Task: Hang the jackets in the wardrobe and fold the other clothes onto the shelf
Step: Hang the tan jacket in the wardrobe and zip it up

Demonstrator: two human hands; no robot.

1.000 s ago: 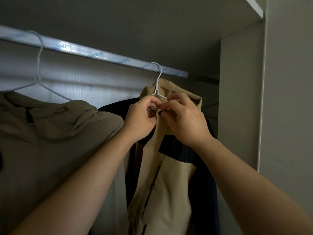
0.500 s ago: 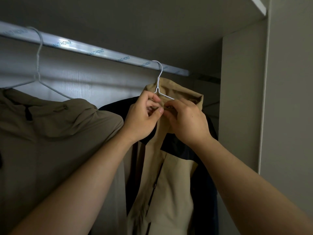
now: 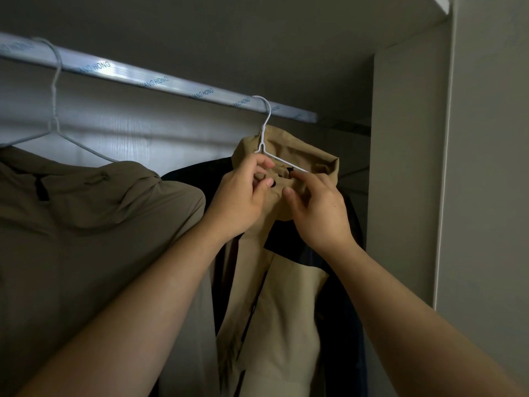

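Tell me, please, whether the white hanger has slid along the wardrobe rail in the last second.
No. The white hanger, carrying the beige jacket, hooks the wardrobe rail at the same spot, just right of the same printed HONG lettering.

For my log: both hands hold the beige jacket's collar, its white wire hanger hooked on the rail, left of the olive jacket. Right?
No: the head view shows the beige jacket hanging to the right of the olive jacket, not the left. The rest holds.

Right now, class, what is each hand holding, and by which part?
The left hand and the right hand both pinch the tan jacket at its collar, just below the neck of the white hanger.
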